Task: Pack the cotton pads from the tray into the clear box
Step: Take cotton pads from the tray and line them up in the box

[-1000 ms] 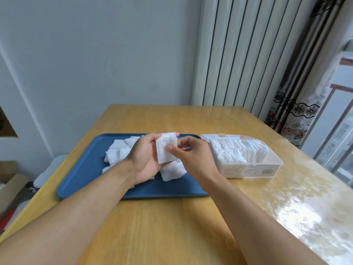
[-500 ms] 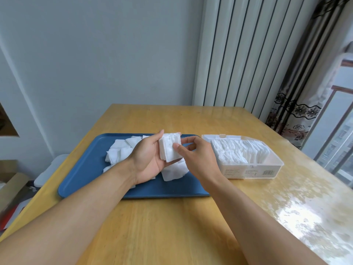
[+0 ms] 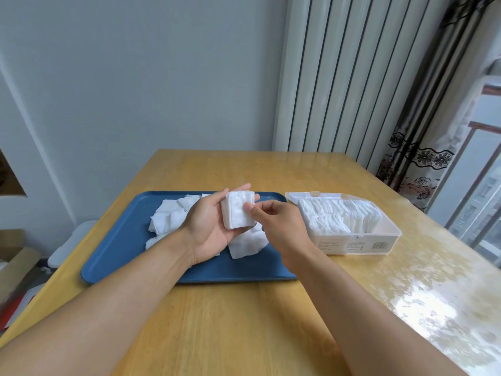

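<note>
A small stack of white cotton pads lies in my left hand, held above the blue tray with the fingers curled behind it. My right hand pinches the stack's right edge with thumb and fingers. Loose white pads lie scattered on the tray behind my left hand, and a few more pads sit under my right hand. The clear box stands to the right of the tray, lid open, filled with a row of upright pads.
The wooden table carries the tray and box; its right part shines with window glare. A white radiator and a patterned curtain stand behind. Cardboard boxes sit on the floor at the left.
Both hands have shifted slightly with the stack; the stack has turned a little in my left hand, and my right thumb now rests on its right edge.
</note>
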`<action>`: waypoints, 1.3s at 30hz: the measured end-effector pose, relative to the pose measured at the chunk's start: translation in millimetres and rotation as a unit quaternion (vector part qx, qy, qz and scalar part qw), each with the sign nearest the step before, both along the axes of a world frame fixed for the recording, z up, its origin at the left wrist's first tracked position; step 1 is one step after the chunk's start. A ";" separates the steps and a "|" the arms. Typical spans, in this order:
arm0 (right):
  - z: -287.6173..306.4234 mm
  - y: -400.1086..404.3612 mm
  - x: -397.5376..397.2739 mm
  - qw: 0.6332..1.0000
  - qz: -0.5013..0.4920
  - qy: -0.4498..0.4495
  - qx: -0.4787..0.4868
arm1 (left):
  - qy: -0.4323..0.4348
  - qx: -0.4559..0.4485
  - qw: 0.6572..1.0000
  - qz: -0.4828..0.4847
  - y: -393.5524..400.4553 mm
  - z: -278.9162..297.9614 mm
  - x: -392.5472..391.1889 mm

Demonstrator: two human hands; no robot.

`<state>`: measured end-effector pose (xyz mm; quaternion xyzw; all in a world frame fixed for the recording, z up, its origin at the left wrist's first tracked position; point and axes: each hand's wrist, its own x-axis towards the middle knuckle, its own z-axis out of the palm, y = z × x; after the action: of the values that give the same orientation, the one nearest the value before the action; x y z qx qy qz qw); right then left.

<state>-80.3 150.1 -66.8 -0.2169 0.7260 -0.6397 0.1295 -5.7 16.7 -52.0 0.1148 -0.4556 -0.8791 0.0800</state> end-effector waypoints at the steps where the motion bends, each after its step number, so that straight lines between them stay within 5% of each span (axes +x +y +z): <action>1: -0.1 -0.6 0.4 1.000 -0.006 0.005 0.004 | 0.000 -0.002 1.000 -0.002 0.4 -0.3 0.1; 7: 0.2 0.0 -0.2 0.998 -0.027 0.051 0.024 | -0.011 -0.086 0.996 -0.027 6.8 5.3 3.2; 11: 3.2 2.9 -4.0 0.993 -0.062 0.090 0.046 | -0.027 -0.094 0.994 0.057 -0.1 2.4 -1.0; 18: -7.1 4.7 -3.8 0.942 0.010 0.189 0.276 | -0.056 -0.049 0.977 0.199 -27.1 5.9 -1.1; 22: -16.3 -4.7 5.9 0.905 0.067 0.257 0.331 | -0.083 -0.049 0.971 0.217 -30.1 3.6 -0.1; 28: -20.1 -19.5 0.6 0.887 0.049 0.244 0.390 | -0.099 -0.056 0.963 0.243 -32.9 4.6 1.4; 34: -16.8 -18.3 -3.5 0.940 0.017 0.163 0.300 | -0.109 -0.067 0.963 0.236 -32.7 5.5 2.0; 39: -3.5 -3.5 -2.3 0.984 -0.025 0.127 0.123 | -0.109 -0.080 0.964 0.230 -32.1 4.7 2.3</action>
<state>-82.5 146.7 -70.2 -0.2604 0.8151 -0.5155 0.0460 -3.4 -15.4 -47.3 0.3048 -0.4918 -0.7799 0.2386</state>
